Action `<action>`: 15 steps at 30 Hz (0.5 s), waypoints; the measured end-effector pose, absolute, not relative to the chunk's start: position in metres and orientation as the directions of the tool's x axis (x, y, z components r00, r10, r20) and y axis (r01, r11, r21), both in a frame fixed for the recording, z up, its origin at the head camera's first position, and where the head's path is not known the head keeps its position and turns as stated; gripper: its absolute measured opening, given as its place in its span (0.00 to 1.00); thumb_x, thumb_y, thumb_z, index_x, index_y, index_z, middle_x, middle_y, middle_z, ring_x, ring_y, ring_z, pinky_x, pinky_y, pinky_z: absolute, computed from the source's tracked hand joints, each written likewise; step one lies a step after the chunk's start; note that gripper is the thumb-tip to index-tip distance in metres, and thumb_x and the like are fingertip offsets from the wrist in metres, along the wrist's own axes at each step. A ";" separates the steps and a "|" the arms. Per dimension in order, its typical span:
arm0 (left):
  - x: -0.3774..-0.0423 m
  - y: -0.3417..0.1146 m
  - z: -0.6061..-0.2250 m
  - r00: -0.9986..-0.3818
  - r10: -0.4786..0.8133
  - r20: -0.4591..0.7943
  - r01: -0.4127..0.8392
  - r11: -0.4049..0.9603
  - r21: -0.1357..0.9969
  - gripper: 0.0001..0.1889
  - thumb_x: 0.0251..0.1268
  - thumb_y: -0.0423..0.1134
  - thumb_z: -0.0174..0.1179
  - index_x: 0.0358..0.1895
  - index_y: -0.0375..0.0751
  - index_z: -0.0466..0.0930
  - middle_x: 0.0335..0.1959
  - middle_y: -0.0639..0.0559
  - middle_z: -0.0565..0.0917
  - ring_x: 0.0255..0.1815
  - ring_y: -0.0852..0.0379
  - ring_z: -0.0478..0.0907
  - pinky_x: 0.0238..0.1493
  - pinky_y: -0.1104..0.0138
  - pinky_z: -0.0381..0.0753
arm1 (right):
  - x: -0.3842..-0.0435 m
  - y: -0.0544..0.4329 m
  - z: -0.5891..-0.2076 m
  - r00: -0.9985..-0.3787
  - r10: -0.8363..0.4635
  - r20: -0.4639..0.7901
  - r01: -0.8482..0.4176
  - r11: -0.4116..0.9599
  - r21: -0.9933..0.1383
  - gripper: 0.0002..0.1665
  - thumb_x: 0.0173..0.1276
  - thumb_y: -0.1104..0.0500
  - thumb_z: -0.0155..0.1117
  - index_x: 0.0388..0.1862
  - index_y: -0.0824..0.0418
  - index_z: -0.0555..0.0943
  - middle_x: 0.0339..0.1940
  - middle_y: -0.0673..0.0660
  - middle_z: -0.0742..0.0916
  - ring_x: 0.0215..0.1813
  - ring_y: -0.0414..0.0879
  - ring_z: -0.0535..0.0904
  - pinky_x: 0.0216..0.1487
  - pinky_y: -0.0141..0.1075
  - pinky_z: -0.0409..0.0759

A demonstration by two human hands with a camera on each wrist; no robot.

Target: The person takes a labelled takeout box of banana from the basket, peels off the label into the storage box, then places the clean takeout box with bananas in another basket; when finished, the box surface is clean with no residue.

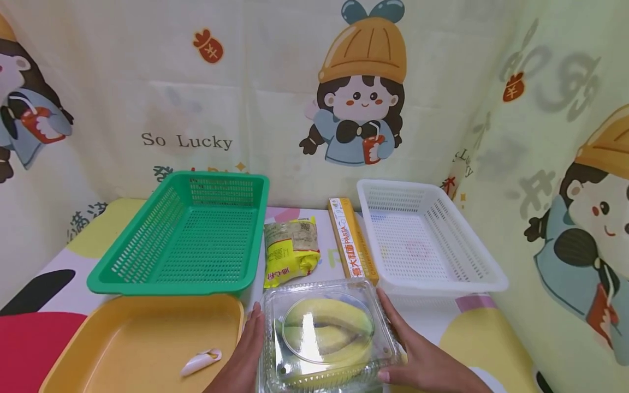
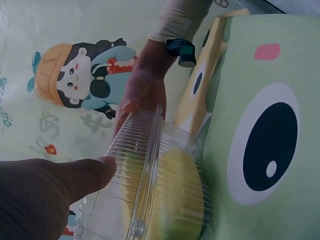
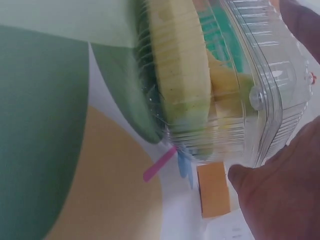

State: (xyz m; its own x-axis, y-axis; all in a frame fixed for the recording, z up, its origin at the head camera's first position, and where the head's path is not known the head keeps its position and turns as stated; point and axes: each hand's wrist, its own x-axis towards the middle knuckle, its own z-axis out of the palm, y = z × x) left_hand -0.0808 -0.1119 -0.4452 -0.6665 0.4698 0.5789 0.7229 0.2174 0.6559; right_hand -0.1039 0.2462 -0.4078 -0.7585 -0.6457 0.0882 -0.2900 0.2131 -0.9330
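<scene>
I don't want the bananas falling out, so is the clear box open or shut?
Shut: the box has its lid over the bananas, rims together in both wrist views.

Clear box (image 1: pixel 329 376), yellow bananas (image 1: pixel 341 312), green basket (image 1: pixel 206 245).

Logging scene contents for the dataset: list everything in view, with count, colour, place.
clear container: 1, transparent, between the hands
bananas: at least two, yellow, inside container
green basket: 1, green, back left
white basket: 1, white, back right
orange tray: 1, orange, front left
pale object: 1, whitish, in tray; identity unclear
packet: 1, mostly yellow, right of green basket
pasta box: 1, orange and white, beside white basket
cartoon-print backdrop: count unclear, cream, behind and at sides
printed cover: 1, multicoloured, under everything
wristband: 1, dark, right wrist
sleeve: 1, beige, right arm
left hand, right hand: 2, bare, at container's sides
</scene>
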 end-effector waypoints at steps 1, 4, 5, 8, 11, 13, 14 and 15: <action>-0.082 -0.112 -0.448 -0.651 0.478 0.589 0.734 0.200 0.649 0.53 0.67 0.67 0.46 0.77 0.34 0.29 0.78 0.38 0.28 0.76 0.59 0.24 0.68 0.80 0.32 | -0.105 0.246 -0.408 -0.755 -0.651 0.080 -0.280 0.209 -0.937 0.70 0.59 0.66 0.71 0.79 0.47 0.28 0.80 0.52 0.37 0.78 0.40 0.37 0.68 0.22 0.46; -0.083 -0.113 -0.457 -0.695 0.474 0.540 0.681 0.192 0.707 0.53 0.66 0.67 0.48 0.77 0.40 0.27 0.78 0.40 0.29 0.76 0.62 0.28 0.67 0.79 0.37 | -0.105 0.246 -0.407 -0.758 -0.649 0.067 -0.276 0.226 -0.934 0.71 0.58 0.65 0.72 0.79 0.46 0.28 0.80 0.52 0.38 0.78 0.42 0.37 0.68 0.22 0.45; -0.083 -0.113 -0.462 -0.716 0.471 0.516 0.656 0.199 0.728 0.54 0.65 0.68 0.47 0.77 0.41 0.26 0.78 0.42 0.29 0.76 0.63 0.29 0.67 0.79 0.38 | -0.104 0.246 -0.407 -0.759 -0.648 0.060 -0.263 0.221 -0.939 0.71 0.58 0.66 0.72 0.79 0.45 0.28 0.80 0.51 0.38 0.78 0.41 0.37 0.68 0.21 0.45; -0.084 -0.113 -0.467 -0.763 0.449 0.465 0.595 0.209 0.776 0.55 0.61 0.72 0.46 0.78 0.45 0.26 0.79 0.47 0.31 0.75 0.66 0.32 0.65 0.79 0.40 | -0.103 0.245 -0.407 -0.754 -0.654 0.061 -0.234 0.180 -0.955 0.69 0.59 0.68 0.69 0.79 0.45 0.28 0.80 0.51 0.39 0.78 0.42 0.39 0.68 0.22 0.46; -0.083 -0.115 -0.464 -0.732 0.479 0.485 0.626 0.192 0.756 0.54 0.63 0.69 0.48 0.78 0.42 0.28 0.79 0.47 0.30 0.75 0.64 0.32 0.67 0.75 0.43 | -0.104 0.243 -0.408 -0.725 -0.683 0.091 -0.188 0.069 -0.980 0.68 0.60 0.73 0.66 0.79 0.45 0.27 0.80 0.52 0.38 0.78 0.43 0.41 0.69 0.24 0.49; -0.080 -0.118 -0.455 -0.713 0.498 0.494 0.652 0.210 0.728 0.53 0.66 0.62 0.54 0.78 0.41 0.29 0.79 0.46 0.30 0.75 0.65 0.32 0.68 0.72 0.50 | -0.104 0.241 -0.408 -0.712 -0.693 0.110 -0.169 0.017 -0.986 0.68 0.60 0.75 0.64 0.79 0.45 0.27 0.80 0.53 0.38 0.78 0.43 0.41 0.70 0.26 0.51; -0.080 -0.119 -0.451 -0.698 0.508 0.504 0.669 0.213 0.712 0.53 0.66 0.60 0.56 0.78 0.39 0.30 0.79 0.44 0.30 0.76 0.63 0.33 0.68 0.69 0.53 | -0.104 0.240 -0.407 -0.707 -0.696 0.125 -0.172 -0.002 -0.985 0.68 0.60 0.76 0.64 0.79 0.46 0.27 0.80 0.54 0.37 0.78 0.44 0.42 0.70 0.27 0.52; -0.078 -0.120 -0.447 -0.696 0.507 0.509 0.682 0.245 0.689 0.52 0.67 0.59 0.57 0.78 0.38 0.32 0.79 0.44 0.31 0.76 0.63 0.33 0.67 0.67 0.58 | -0.104 0.239 -0.407 -0.704 -0.695 0.146 -0.190 -0.014 -0.982 0.68 0.60 0.77 0.64 0.79 0.47 0.27 0.80 0.55 0.37 0.78 0.44 0.42 0.70 0.28 0.53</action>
State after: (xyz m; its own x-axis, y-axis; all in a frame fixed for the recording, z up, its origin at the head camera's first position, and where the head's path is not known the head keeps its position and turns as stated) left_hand -0.0783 -0.1200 -0.4465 -0.6955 0.5071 0.5090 0.6825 0.2448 0.6887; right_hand -0.1043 0.2390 -0.4070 -0.7036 -0.6953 0.1465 -0.1901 -0.0144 -0.9817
